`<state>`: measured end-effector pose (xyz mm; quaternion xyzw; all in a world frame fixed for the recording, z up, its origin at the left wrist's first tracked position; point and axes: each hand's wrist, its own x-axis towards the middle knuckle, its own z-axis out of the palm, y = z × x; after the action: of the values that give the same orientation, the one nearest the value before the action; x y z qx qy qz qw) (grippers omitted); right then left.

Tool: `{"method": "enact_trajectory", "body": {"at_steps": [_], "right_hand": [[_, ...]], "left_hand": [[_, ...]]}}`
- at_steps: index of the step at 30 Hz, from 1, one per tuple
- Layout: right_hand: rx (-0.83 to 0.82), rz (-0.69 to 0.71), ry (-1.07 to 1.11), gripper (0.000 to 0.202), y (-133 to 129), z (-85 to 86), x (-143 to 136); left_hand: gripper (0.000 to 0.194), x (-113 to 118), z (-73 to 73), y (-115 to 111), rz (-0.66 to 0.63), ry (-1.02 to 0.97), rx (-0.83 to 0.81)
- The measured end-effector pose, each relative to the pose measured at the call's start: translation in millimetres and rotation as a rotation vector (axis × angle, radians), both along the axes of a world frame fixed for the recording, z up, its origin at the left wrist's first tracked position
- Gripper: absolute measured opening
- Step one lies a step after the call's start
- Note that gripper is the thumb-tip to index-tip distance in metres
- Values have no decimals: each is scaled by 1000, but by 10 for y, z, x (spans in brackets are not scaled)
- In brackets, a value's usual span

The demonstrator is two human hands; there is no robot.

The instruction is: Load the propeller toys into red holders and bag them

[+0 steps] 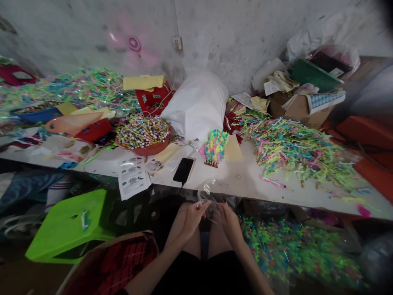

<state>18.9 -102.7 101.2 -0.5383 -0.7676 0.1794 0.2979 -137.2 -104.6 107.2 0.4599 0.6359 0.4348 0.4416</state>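
Over my lap, by the table's front edge, a clear plastic bag (211,209) is stretched between my two hands. My left hand (194,215) pinches its left side, with the fingers closed. On the other side my right hand (227,219) grips the bag, its fingers closed too. Just beyond, on the white table (224,180), lies a bundle of pencils with bright star-like toppers (215,146). To the left of that bundle is a black-screened phone (183,170) with a cable at its lower end.
Printed sheets (133,178) overhang the table's edge. Behind are a basin of small pencil-like pieces (144,135) and a big white sack (198,106). Colourful topped pencils (301,147) heap up at right. A green stool (72,225) and a box with red contents (113,262) flank my legs.
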Motion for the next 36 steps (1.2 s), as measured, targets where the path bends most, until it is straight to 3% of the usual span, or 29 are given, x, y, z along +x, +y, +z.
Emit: {"method": "enact_trajectory", "body": {"at_steps": [3, 7, 10, 12, 15, 18, 22, 24, 26, 29, 32, 36], "right_hand": [[4, -90, -4, 31, -6, 34, -2], [85, 37, -203, 22, -63, 128, -75], [91, 176, -390, 23, -104, 169, -126], [73, 168, -454, 27, -116, 143, -117], [30, -32, -479, 34, -108, 24, -17], [-56, -197, -463, 28, -82, -121, 138], [-188, -290, -302, 22, -35, -276, 298], [-207, -328, -225, 22, -7, -334, 347], [-210, -335, -167, 23, 18, -370, 382], [-222, -307, -24, 29, 28, -372, 399], [-278, -231, 327, 27, -24, -319, 358], [-533, -83, 624, 15, -193, -195, 250]], "left_hand": [[31, -18, -12, -99, -60, 72, 6], [59, -114, 143, -216, -75, 560, 281], [34, -178, 269, -205, -237, 862, 369], [13, -187, 312, -163, -300, 900, 302], [11, -121, 316, -130, -316, 729, 155], [12, 60, 265, -207, -320, 305, 42], [28, 362, 142, -396, -304, -285, -95], [32, 441, 84, -465, -272, -445, -172], [32, 434, 40, -501, -277, -477, -240], [33, 275, 6, -493, -332, -211, -233], [29, 31, -14, -416, -249, 190, -117], [15, -247, -108, -265, -173, 489, 32]]}}
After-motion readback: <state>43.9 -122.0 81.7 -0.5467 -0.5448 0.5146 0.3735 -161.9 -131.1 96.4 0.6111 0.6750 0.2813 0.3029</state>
